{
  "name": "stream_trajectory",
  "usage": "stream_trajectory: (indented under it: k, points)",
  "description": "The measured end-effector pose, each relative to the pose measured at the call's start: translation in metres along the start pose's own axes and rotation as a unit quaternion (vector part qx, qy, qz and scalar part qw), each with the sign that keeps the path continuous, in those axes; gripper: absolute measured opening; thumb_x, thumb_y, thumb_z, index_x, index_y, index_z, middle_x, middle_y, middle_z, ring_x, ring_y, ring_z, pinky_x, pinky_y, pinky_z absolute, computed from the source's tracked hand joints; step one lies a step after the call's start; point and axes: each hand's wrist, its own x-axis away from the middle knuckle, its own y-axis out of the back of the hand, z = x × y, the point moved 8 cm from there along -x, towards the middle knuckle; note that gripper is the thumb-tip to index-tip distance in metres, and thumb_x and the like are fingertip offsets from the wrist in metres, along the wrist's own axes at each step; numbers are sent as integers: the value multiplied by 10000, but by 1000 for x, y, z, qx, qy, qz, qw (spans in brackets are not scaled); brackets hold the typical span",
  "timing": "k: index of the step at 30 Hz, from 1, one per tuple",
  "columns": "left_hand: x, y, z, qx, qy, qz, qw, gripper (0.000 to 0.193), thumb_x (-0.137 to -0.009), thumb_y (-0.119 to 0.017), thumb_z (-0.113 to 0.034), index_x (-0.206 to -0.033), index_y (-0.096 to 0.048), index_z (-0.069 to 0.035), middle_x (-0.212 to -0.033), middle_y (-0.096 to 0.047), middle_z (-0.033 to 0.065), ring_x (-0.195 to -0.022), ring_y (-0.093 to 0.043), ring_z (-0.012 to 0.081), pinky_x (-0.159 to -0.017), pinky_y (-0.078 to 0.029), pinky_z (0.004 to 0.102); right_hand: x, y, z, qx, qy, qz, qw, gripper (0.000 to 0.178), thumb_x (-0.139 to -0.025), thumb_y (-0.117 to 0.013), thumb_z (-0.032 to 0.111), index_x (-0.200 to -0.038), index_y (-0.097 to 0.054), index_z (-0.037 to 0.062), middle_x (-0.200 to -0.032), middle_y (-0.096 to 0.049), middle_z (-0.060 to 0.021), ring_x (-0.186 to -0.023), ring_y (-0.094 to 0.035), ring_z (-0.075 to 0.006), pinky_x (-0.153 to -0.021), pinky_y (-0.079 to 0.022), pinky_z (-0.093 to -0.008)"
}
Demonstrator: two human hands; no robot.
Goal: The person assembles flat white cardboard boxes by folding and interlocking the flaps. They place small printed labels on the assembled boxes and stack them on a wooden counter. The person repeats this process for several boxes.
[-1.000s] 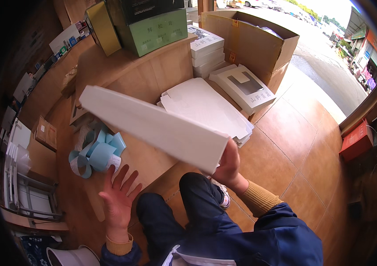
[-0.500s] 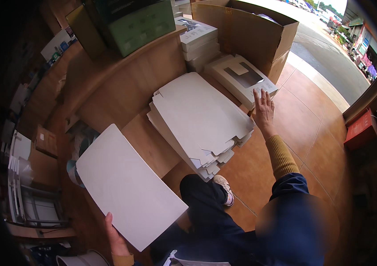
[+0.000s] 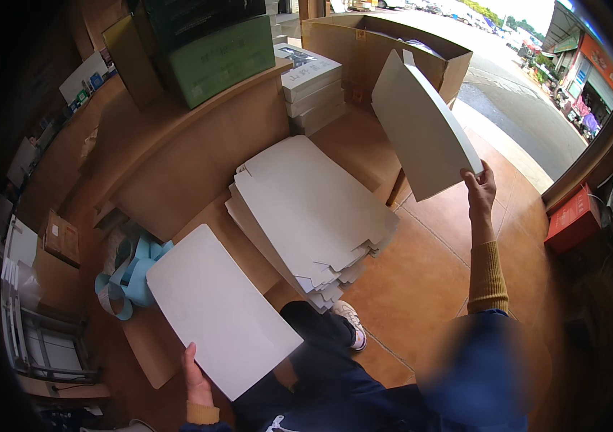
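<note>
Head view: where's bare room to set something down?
Free: wooden surface between the stacked white boxes and the tabbed white cardboard pile; floor tiles between that pile and the right hand holding a white carton. Crowded: around the blue ribbon, beside the white panel in the left hand; the counter, loaded with a green box.

R sleeve [image 3: 478,371] blurry, L hand [image 3: 197,380] part. hid., dk box [image 3: 204,23] cropped
</note>
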Motion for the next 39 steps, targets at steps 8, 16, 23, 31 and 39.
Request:
stream_trajectory:
  k: [8, 16, 23, 31, 39]
  points:
    - [-33, -20, -25, -227, -60, -29, 972, 561, -935, -607, -264, -1347, -420, 68, -1279, -531, 146, -1145, -529, 230, -952, -449, 362, 125, 0, 60, -292, -231, 60, 926, 478, -899, -620, 304, -1255, -496, 12, -1150, -612, -121, -1110, -601, -258, -952, -519, -426]
    - [54, -124, -96, -71, -100, 139, 983, 738, -947, -542, -498, -1445, -301, -9, -1385, -468, 177, -1195, -518, 238, -1001, -426, 407, 280, -167, 107, -376, -364, 257, 812, 614, -904, -637, 346, -1316, -391, -37, -1244, -564, -216, -1149, -592, -318, -978, -509, -471]
    - [83, -136, -123, -38, -69, 112, 991, 544, -915, -648, -346, -1258, -510, 53, -1159, -608, 114, -1026, -612, 180, -866, -503, 303, 362, -232, 154, -242, -409, 418, 774, 548, -906, -637, 410, -1210, -487, -20, -1173, -583, -142, -1119, -591, -253, -928, -518, -425]
    - [96, -114, -109, 4, -2, 150, 989, 472, -943, -605, -309, -1242, -527, 47, -1144, -627, 117, -1015, -623, 184, -876, -502, 301, 359, -235, 174, -132, -403, 507, 751, 650, -913, -582, 511, -1270, -504, -27, -1176, -578, -156, -1092, -586, -265, -887, -536, -409]
    - [102, -105, -109, 47, 14, 159, 986, 443, -969, -559, -317, -1255, -527, 21, -1188, -616, 107, -1053, -609, 189, -894, -498, 312, 353, -233, 188, -189, -311, 498, 787, 701, -916, -573, 512, -1382, -432, 8, -1219, -580, -169, -1090, -608, -248, -851, -565, -368]
